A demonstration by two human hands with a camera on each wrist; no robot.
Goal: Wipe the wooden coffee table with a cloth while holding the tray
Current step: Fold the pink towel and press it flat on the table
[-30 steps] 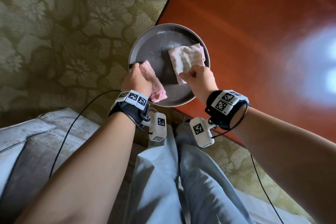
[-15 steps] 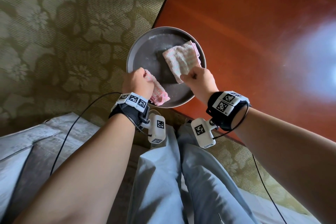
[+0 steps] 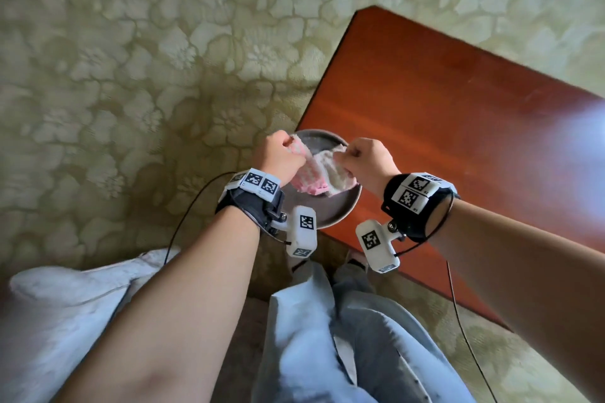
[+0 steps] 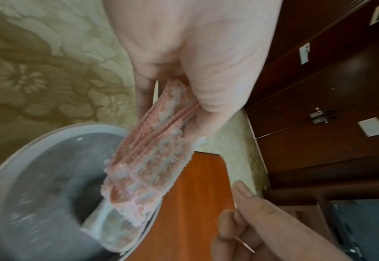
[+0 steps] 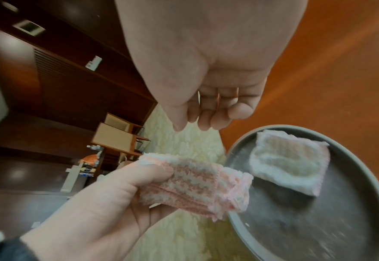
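While pinched by the left hand [image 3: 275, 157], the cloth [image 3: 309, 173] looks pink-and-white, fluffy.

Floral carpet [image 3: 131, 75] – dark wood cabinets [image 4: 318, 106] behind.

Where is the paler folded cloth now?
In the right wrist view, the paler cloth lies flat in the grey tray, right of the pink cloth the left hand holds.

Soft daylight throughout; strong white glare on the coffee table [image 3: 582, 154], well right of the fingers. Motion blur in both wrist views, heaviest on the tray [image 4: 39, 185] below the fingers; wide-angle bending at edges.
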